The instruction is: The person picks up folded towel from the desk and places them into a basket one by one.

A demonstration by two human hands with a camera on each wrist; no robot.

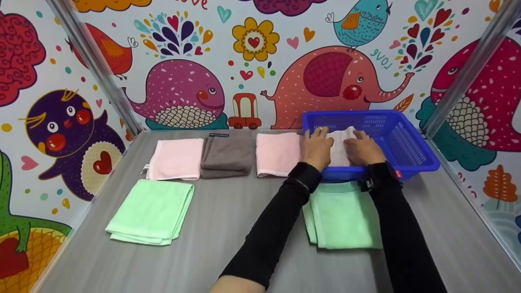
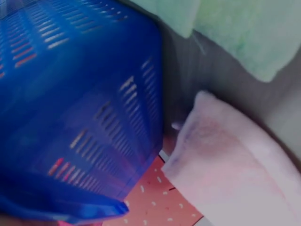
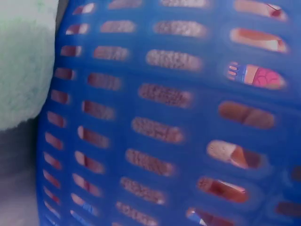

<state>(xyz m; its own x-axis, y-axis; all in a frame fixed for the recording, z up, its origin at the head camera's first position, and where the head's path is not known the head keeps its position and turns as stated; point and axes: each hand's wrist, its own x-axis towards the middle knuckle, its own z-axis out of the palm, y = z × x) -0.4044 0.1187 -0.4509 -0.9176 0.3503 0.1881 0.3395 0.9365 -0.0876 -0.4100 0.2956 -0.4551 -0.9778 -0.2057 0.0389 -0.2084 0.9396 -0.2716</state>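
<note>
2 hands (image 1: pixel 318 149) (image 1: pixel 367 152) at 1 lt-gry twl (image 1: pixel 340 149) in 1 bskt (image 1: pixel 407 142); can't tell fingers' (image 1: pixel 323 132) grip.

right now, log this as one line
pale pinkish-grey cloth: inside blue rectangular plastic basket | left hand: at cloth's left side | right hand: at cloth's right side

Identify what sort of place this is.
Probably a small booth for recording tabletop work, though its purpose isn't certain: cartoon-printed walls with metal corner posts close in a grey table holding folded towels and a blue basket.
</note>
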